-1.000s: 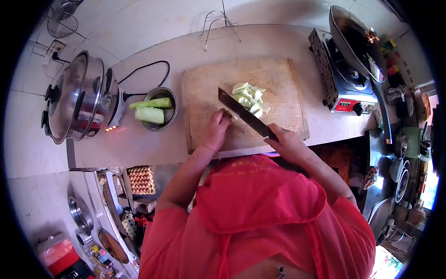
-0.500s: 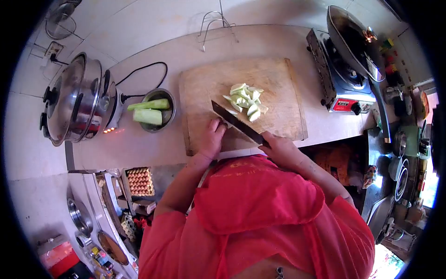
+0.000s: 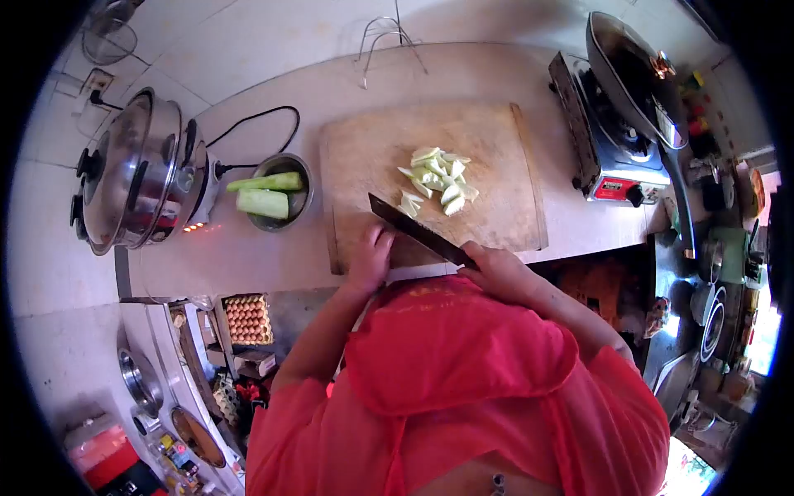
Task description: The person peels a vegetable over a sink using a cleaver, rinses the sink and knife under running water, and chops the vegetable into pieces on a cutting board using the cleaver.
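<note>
My right hand [image 3: 493, 269] grips the handle of a broad, dark-bladed kitchen knife [image 3: 420, 231]. The blade points up and left across the near part of a wooden cutting board [image 3: 364, 157]. Just left of the blade, my left hand [image 3: 371, 256] is at the board's near edge with its fingers curled; what they hold, if anything, is hidden. A few pale green slices [image 3: 410, 203] lie just beyond the blade. Farther in, a pile of cut pale green vegetable pieces [image 3: 438, 175] rests on the board.
Left of the board, a metal bowl [image 3: 307, 202] holds two peeled green vegetable lengths [image 3: 263, 203]. Beyond it stands a steel steamer pot [image 3: 136, 178] with a black cord. A gas stove [image 3: 612, 157] with a wok [image 3: 616, 66] is at right. A wire rack [image 3: 389, 41] leans at the back.
The knife and my left hand have shifted slightly to the left and toward me. A few slices now show beyond the blade, apart from the pile.
</note>
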`<state>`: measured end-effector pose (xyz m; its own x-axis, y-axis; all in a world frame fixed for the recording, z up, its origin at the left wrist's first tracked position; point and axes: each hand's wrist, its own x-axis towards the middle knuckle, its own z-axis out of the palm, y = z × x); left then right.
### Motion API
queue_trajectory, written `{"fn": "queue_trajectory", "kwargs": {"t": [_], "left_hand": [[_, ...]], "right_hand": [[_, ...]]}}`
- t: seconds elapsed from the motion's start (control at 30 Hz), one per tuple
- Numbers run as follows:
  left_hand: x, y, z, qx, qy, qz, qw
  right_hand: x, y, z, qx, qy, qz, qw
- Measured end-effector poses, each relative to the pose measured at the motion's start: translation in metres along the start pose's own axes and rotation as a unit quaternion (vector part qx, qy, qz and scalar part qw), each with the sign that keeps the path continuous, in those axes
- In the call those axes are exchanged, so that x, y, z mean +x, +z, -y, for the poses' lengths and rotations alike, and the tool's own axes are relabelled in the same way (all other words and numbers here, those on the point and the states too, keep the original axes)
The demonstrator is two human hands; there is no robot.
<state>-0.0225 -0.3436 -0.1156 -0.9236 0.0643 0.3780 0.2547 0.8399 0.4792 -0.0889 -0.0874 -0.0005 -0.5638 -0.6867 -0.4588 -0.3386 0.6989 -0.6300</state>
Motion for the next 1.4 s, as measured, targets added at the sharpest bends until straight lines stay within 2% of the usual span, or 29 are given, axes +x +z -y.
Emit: {"fn": "queue_trajectory", "kwargs": {"t": [0.1, 0.2, 0.4, 0.5, 0.67, 0.77, 0.87, 0.97, 1.03, 1.07, 1.23, 1.4], "left_hand": [[-0.011, -0.002, -0.001, -0.003, -0.007, -0.002, 1.0], [-0.013, 0.0, -0.002, -0.003, -0.01, -0.006, 1.0], [-0.016, -0.004, -0.003, 0.001, -0.024, -0.003, 1.0], [-0.023, -0.002, 0.002, -0.004, -0.036, 0.026, 0.999], [-0.016, 0.002, 0.001, -0.035, -0.11, 0.03, 0.993], [0.017, 0.001, -0.013, -0.153, -0.209, -0.002, 0.966], [0.017, 0.022, 0.003, -0.29, -0.146, -0.154, 0.933], [0.005, -0.001, 0.006, -0.141, -0.15, -0.143, 0.968], [-0.003, -0.008, 0.011, -0.133, -0.166, -0.14, 0.967], [-0.007, -0.01, 0.012, -0.129, -0.174, -0.14, 0.966], [-0.011, -0.013, 0.012, -0.107, -0.176, -0.145, 0.968], [-0.004, -0.017, 0.003, -0.094, -0.147, -0.161, 0.971]], "right_hand": [[-0.005, -0.005, 0.007, 0.019, -0.024, -0.029, 0.999], [-0.001, -0.004, 0.011, -0.011, -0.011, 0.02, 1.0], [-0.002, -0.001, 0.008, 0.015, -0.04, -0.015, 0.999], [0.005, 0.005, 0.0, 0.013, -0.03, 0.034, 0.999], [0.006, -0.005, -0.012, -0.01, -0.054, -0.076, 0.996], [0.003, -0.019, -0.005, 0.011, -0.038, -0.116, 0.993], [0.0, -0.019, -0.005, 0.025, -0.034, -0.09, 0.995], [0.008, -0.01, -0.012, 0.025, -0.055, -0.038, 0.997], [0.013, -0.008, -0.015, 0.036, -0.064, -0.021, 0.997], [0.019, -0.006, -0.025, 0.019, -0.096, -0.052, 0.994], [0.032, -0.042, -0.042, 0.108, 0.037, -0.061, 0.992], [0.029, -0.071, -0.043, 0.115, 0.034, -0.082, 0.989]]}}
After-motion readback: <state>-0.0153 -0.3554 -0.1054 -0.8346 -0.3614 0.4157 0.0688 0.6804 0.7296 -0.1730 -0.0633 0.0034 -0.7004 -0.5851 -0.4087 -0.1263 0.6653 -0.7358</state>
